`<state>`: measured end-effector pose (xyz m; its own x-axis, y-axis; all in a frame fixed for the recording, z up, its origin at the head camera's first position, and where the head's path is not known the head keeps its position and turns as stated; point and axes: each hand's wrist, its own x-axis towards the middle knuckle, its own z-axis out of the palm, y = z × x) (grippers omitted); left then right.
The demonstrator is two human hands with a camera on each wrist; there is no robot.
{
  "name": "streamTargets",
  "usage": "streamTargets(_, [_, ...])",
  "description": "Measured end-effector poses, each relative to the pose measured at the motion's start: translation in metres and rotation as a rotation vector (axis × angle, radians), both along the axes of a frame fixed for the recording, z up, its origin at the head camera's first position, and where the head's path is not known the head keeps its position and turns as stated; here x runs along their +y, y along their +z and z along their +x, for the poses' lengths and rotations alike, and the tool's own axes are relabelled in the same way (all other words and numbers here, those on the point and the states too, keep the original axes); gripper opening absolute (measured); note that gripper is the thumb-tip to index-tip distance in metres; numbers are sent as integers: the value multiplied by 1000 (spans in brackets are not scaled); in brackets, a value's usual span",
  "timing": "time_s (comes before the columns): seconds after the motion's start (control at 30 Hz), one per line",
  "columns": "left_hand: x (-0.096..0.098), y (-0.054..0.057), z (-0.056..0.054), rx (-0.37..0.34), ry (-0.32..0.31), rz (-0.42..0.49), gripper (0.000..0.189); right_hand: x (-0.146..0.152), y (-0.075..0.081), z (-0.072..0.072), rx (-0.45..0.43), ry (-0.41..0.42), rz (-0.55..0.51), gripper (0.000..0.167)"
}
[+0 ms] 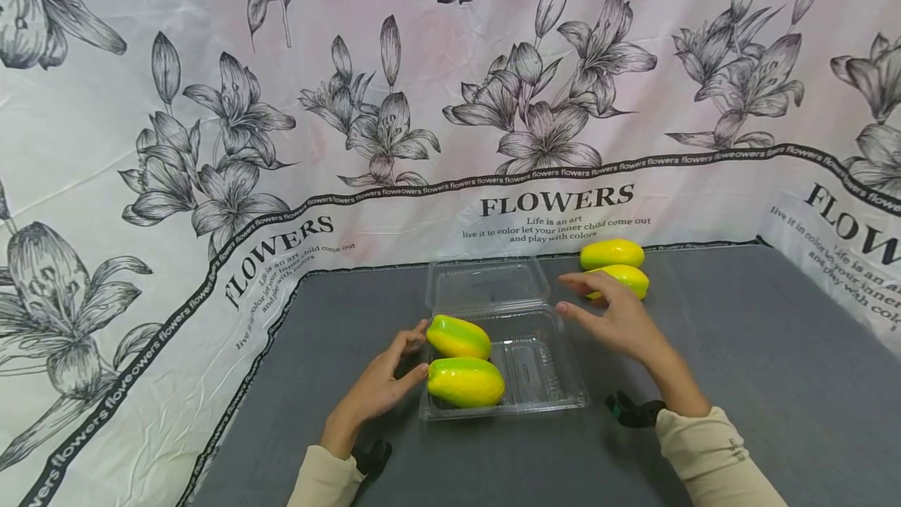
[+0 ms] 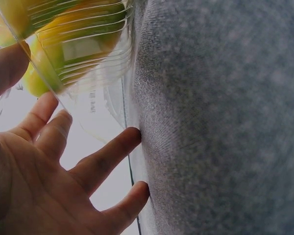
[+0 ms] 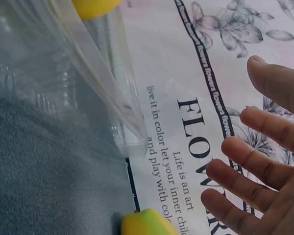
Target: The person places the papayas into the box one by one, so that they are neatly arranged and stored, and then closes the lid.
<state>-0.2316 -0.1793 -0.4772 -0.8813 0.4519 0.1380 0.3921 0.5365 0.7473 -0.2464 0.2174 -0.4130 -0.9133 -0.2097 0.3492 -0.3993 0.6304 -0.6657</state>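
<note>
Two fruits (image 1: 466, 382) in box (image 1: 524, 362), two fruits (image 1: 612, 254) behind right

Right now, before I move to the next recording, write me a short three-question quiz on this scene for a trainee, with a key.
1. How many yellow-green fruits are inside the clear container?
2. True or false: the container's lid is open.
3. Which is nearer the two fruits outside the container?
A. the left hand
B. the right hand

Key:
1. Two.
2. True; it is folded back on the far side.
3. B; in the head view it partly covers the nearer of those two.
</note>
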Motion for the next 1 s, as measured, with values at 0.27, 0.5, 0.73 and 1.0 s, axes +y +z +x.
streamTargets(0.27, [0,0,0,-12,2,7,48,11,-1,-1,40,-38,-13,48])
streamTargets(0.5, [0,-1,0,-9,-1,17,46,19,-1,-4,31,-80,7,52])
streamTargets(0.73, [0,-1,-1,-6,3,16,47,23,-3,-6,51,-108,1,49])
streamTargets(1.0, [0,-2,0,-1,-4,14,47,26,-5,-5,99,-146,8,49])
